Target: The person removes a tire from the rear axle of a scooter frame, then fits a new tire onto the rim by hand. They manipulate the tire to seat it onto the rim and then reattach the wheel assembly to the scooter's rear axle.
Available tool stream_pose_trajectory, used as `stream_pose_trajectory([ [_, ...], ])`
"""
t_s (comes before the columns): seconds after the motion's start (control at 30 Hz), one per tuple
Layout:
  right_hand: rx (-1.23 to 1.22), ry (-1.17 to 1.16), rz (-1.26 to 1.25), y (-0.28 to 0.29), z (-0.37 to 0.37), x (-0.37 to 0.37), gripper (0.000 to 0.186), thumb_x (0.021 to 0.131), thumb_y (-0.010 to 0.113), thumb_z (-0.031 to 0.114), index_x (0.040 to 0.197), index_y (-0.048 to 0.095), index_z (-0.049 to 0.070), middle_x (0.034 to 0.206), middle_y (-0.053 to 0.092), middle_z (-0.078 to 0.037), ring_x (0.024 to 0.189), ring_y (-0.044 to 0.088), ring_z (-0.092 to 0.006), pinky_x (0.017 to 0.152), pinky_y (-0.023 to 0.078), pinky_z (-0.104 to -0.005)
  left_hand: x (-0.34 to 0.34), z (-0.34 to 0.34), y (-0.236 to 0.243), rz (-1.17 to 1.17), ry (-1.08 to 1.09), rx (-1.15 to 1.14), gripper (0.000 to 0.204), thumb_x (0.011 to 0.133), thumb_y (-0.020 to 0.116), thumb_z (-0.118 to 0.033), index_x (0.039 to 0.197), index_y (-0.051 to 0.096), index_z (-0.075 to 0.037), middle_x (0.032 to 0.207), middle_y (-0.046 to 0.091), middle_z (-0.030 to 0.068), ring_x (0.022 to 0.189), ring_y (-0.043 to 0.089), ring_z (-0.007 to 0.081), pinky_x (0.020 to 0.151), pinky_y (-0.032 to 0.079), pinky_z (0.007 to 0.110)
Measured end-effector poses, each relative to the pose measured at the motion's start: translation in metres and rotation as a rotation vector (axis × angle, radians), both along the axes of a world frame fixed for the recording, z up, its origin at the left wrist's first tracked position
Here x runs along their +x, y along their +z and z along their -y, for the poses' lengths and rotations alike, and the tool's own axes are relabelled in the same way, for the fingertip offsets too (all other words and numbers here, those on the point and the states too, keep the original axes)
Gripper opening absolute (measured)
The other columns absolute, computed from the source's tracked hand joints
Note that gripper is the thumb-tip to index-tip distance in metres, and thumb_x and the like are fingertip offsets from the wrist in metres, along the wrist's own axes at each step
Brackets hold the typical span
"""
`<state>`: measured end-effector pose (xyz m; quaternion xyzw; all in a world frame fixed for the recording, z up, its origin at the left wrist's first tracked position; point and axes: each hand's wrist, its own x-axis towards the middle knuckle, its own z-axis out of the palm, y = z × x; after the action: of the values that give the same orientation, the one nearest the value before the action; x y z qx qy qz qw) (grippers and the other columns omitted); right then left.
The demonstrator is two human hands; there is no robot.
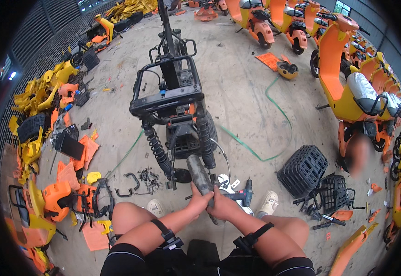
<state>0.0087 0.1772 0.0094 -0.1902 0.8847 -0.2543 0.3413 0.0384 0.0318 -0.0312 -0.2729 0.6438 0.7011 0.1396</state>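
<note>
On concrete floor (242, 101) behind the stripped scooter frame (182, 94), grips the dark tyre (199, 175) from both sides, left hand (198, 201) and right hand (223, 205) with fingers clamped round it, presumably to steady it near the shock absorbers (205, 133).

Before you stands the scooter frame (167, 100), the wheel (198, 174) at its near end; a power drill (246, 196) lies right of that wheel, a crate (302, 170) farther right, body panels (88, 152) left
</note>
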Motion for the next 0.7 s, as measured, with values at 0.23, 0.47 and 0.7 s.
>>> stream_pose_trajectory([
  [0.23,0.069,0.013,0.059,0.009,0.004,-0.008,0.096,0.085,0.071,0.047,0.149,0.026,-0.007,0.118,0.068,-0.029,0.104,0.069,-0.0431,0.090,0.055,-0.0487,-0.025,0.008,-0.002,-0.090,-0.015,-0.198,0.110,0.090,0.076,-0.021,0.159,-0.008,-0.005,0.153,0.038,0.0224,0.136,0.046,0.0316,0.109,0.042,0.039],
  [0.47,0.126,0.020,0.044,0.015,0.012,-0.015,0.088,0.086,0.070,0.052,0.141,0.034,-0.008,0.116,0.069,-0.028,0.104,0.069,-0.0423,0.089,0.055,-0.0488,-0.048,0.029,-0.013,-0.027,-0.047,-0.102,0.115,0.089,0.080,-0.024,0.158,-0.008,0.002,0.153,0.038,0.0227,0.136,0.045,0.0310,0.111,0.040,0.038],
  [0.7,0.165,0.015,0.060,0.009,0.018,-0.013,0.078,0.089,0.065,0.059,0.128,0.046,-0.006,0.109,0.071,-0.027,0.101,0.070,-0.0424,0.086,0.056,-0.0500,-0.048,0.031,-0.020,-0.062,-0.103,-0.239,0.118,0.088,0.081,-0.024,0.157,-0.011,0.002,0.151,0.040,0.0221,0.135,0.047,0.0298,0.111,0.040,0.038],
])
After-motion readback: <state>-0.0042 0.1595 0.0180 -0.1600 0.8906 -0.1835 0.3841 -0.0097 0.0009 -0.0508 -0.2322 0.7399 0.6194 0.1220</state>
